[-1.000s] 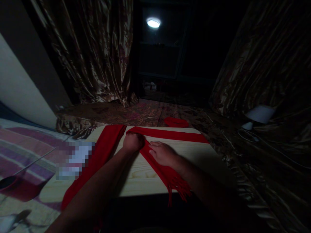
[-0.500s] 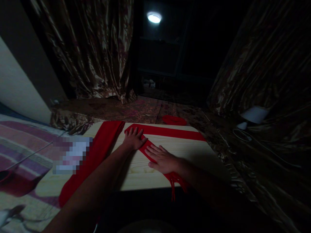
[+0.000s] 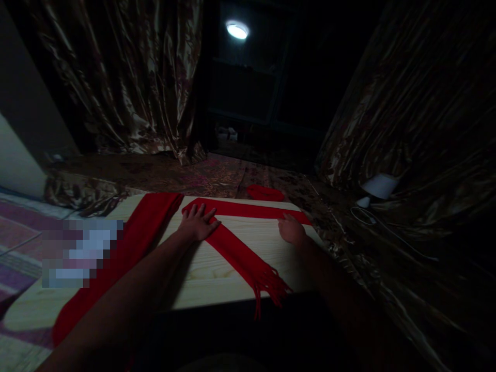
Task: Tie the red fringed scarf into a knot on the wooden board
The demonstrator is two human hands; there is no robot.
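A red scarf [image 3: 232,248] with a fringed end lies on a pale wooden board [image 3: 186,289], folded at a corner into two strips. At that fold my left hand [image 3: 197,223] rests flat, palm down, with its fingers spread over the cloth. My right hand [image 3: 292,230] is at the lower edge of the upper strip, near its right end, its fingers drawn together on the cloth edge. The fringe hangs over the board's near edge. Another wide red cloth strip [image 3: 127,248] runs along the left of the board, partly behind my left forearm.
A red bundle of cloth [image 3: 265,193] lies beyond the board's far edge. A blurred-out item [image 3: 81,253] is at the left, near striped bedding [image 3: 19,227]. A white lamp [image 3: 380,186] with a cord stands at the right. Patterned curtains [image 3: 155,93] hang behind.
My right hand has lifted off the fringed strip and moved up and right to the upper strip. My left hand stays on the fold. The view has shifted slightly right.
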